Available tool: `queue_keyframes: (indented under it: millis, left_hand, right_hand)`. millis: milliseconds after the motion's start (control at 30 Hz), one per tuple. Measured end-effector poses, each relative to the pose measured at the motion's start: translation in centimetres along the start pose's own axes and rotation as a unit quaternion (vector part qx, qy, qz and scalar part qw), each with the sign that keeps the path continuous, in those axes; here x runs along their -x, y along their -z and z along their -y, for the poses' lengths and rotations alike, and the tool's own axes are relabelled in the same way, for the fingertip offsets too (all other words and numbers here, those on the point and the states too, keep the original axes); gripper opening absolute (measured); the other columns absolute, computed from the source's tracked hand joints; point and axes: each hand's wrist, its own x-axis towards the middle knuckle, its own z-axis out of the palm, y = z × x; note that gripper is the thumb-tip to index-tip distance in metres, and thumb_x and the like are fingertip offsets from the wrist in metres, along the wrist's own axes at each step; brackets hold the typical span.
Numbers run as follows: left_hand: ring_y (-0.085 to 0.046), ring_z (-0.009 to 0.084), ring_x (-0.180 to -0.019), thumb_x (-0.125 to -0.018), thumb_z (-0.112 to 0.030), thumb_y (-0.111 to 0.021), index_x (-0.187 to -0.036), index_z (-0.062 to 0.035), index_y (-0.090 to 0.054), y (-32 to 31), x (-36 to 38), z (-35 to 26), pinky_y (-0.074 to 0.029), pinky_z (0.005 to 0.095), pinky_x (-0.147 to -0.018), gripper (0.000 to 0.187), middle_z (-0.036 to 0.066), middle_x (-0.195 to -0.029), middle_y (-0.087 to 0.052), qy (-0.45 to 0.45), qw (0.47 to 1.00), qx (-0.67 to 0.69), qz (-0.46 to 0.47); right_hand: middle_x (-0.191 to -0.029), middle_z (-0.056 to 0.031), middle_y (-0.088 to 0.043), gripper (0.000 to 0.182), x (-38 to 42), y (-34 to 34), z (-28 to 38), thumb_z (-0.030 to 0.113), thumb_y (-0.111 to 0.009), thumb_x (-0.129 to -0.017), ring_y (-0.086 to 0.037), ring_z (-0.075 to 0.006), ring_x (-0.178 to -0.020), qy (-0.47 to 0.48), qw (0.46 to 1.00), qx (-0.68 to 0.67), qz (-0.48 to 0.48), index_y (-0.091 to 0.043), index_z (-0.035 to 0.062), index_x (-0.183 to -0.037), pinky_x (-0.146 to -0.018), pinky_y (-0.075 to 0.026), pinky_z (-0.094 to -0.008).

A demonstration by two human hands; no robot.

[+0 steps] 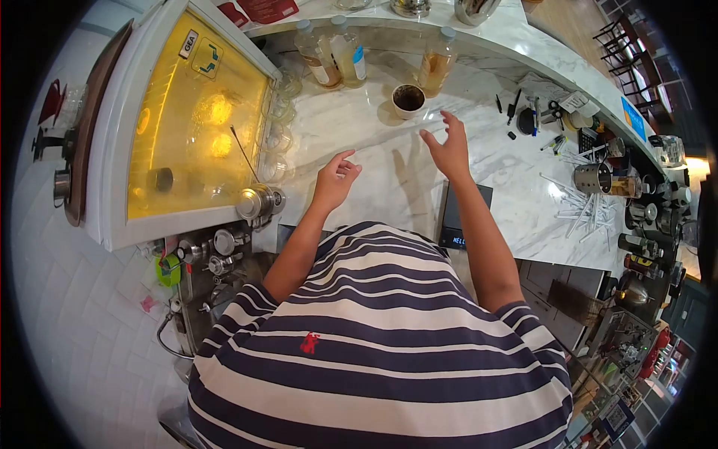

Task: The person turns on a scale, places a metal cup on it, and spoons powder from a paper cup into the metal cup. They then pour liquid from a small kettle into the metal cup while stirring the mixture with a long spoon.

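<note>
A white cup (pixel 408 101) with dark brown contents stands on the marble counter (pixel 351 123). My right hand (pixel 450 150) is just to the right of and below the cup, apart from it, thumb and fingers spread with nothing between them. Over the counter at the left, my left hand (pixel 336 179) has its fingers loosely curled but apart, holding nothing. A black digital scale (pixel 453 217) lies partly under my right forearm, its display lit with letters. Behind the cup stands a capped bottle (pixel 437 63) of amber liquid.
Two more capped bottles (pixel 321 60) stand at the back. A yellow-lit glass-fronted cabinet (pixel 191 112) is on the left, with glasses (pixel 277 138) along it and a metal pitcher (pixel 254 203) at its corner. Scattered straws (pixel 587 209), pens and jars crowd the right side.
</note>
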Motion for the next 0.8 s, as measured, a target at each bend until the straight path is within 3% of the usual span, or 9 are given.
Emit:
queue_keyframes:
  millis: [67, 200, 400, 800]
  left_hand:
    - [-0.065, 0.0138, -0.084, -0.094, -0.025, -0.077, -0.138, -0.0099, -0.065, 0.6, -1.2, -0.7, -0.054, 0.0318, -0.078, 0.048, 0.004, -0.098, -0.072, 0.001, 1.000, 0.010, -0.006]
    - [-0.065, 0.0132, -0.084, -0.094, -0.024, -0.077, -0.138, -0.0091, -0.065, 0.7, -2.9, 0.3, -0.054, 0.0312, -0.077, 0.047, 0.004, -0.096, -0.072, 0.003, 1.000, 0.020, -0.008]
    - [-0.064, 0.0127, -0.084, -0.095, -0.023, -0.076, -0.137, -0.0080, -0.066, 0.3, -3.3, 0.9, -0.053, 0.0296, -0.077, 0.045, 0.004, -0.096, -0.071, 0.021, 0.999, 0.032, -0.007]
    - [-0.065, 0.0121, -0.088, -0.097, -0.020, -0.074, -0.138, -0.0070, -0.065, -1.1, -3.6, 0.9, -0.054, 0.0288, -0.082, 0.044, 0.004, -0.100, -0.070, 0.034, 0.999, 0.017, 0.022]
  right_hand:
    - [-0.140, -0.0218, -0.055, 0.079, -2.1, -1.1, 1.9, 0.036, -0.084, -0.083, -0.056, -0.0422, -0.124, 0.009, 0.997, 0.072, 0.007, -0.048, 0.0069, -0.147, -0.102, -0.051, -0.0491]
    - [-0.143, -0.0176, -0.056, 0.083, -6.0, -3.8, 4.2, 0.039, -0.087, -0.079, -0.059, -0.0426, -0.121, 0.000, 0.991, 0.129, 0.042, -0.050, 0.0084, -0.147, -0.099, -0.053, -0.0507]
    - [-0.139, -0.0170, -0.059, 0.081, -7.3, -6.5, 3.7, 0.031, -0.085, -0.077, -0.061, -0.0419, -0.118, 0.008, 0.984, 0.174, 0.033, -0.050, 0.0086, -0.146, -0.096, -0.055, -0.0505]
    - [-0.139, -0.0152, -0.058, 0.075, -5.7, 1.6, -1.7, 0.026, -0.082, -0.075, -0.059, -0.0420, -0.116, -0.034, 0.978, 0.206, -0.022, -0.054, 0.0095, -0.143, -0.096, -0.055, -0.0501]
